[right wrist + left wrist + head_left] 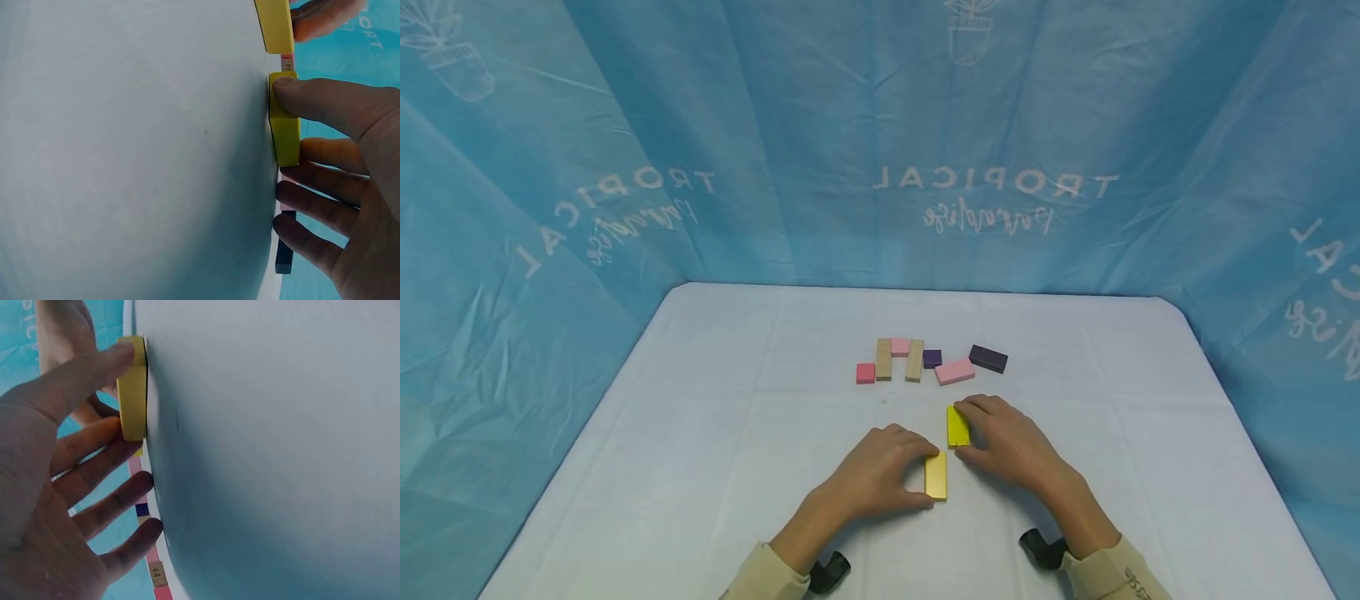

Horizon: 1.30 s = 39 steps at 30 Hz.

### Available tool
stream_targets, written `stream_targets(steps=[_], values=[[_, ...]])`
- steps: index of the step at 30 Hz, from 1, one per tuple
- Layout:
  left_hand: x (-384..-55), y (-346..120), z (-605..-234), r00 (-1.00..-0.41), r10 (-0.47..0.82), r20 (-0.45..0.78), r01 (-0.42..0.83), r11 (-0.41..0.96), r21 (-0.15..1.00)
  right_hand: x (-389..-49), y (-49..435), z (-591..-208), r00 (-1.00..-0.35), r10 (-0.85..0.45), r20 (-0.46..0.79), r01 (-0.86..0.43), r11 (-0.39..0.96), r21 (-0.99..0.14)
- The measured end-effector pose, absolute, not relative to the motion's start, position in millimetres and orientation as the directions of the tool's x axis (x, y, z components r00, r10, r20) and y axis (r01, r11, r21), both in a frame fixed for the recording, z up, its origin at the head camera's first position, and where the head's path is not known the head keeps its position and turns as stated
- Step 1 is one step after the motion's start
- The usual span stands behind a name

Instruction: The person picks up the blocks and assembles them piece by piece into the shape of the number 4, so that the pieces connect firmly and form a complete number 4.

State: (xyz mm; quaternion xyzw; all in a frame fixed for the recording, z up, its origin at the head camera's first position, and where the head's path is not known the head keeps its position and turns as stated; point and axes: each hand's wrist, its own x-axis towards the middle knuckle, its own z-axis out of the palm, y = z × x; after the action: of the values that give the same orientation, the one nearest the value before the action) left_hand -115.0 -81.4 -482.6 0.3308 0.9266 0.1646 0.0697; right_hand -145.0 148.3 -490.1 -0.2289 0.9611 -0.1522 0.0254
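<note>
Near the middle of the white table, my left hand [880, 473] pinches a pale yellow wooden block [936, 477] by its two ends, thumb at the near end and index finger at the far end. Just beyond it and to the right, my right hand [1013, 442] holds a brighter yellow block [957, 427] in the same way. Both blocks lie lengthwise away from me, their corners close together. In the left wrist view the thumb covers part of the pale block [132, 403]. The right wrist view has the thumb on one end of the bright block [287, 139].
Farther back lies a loose row: a red block [866, 373], two natural wood blocks [883, 360] with a small pink block [900, 347] between them, a dark purple block [932, 358], a longer pink block [955, 372] and a black block [988, 358]. Blue curtains [880, 125] surround the table.
</note>
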Motion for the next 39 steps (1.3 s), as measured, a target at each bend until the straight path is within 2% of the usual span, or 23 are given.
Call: stream_targets(steps=[18,39], values=[[-112.3,-82.0,-481.8,-0.778,0.628,0.012,0.602,0.74,0.299,-146.7,146.9,-491.3,-0.887,-0.461,0.023,-0.446,0.842,-0.305],[-112.9,-85.0,-480.7,-0.768,0.64,-0.02,0.599,0.729,0.331,-147.3,152.9,-489.7,-0.901,-0.432,-0.027,-0.399,0.852,-0.339]])
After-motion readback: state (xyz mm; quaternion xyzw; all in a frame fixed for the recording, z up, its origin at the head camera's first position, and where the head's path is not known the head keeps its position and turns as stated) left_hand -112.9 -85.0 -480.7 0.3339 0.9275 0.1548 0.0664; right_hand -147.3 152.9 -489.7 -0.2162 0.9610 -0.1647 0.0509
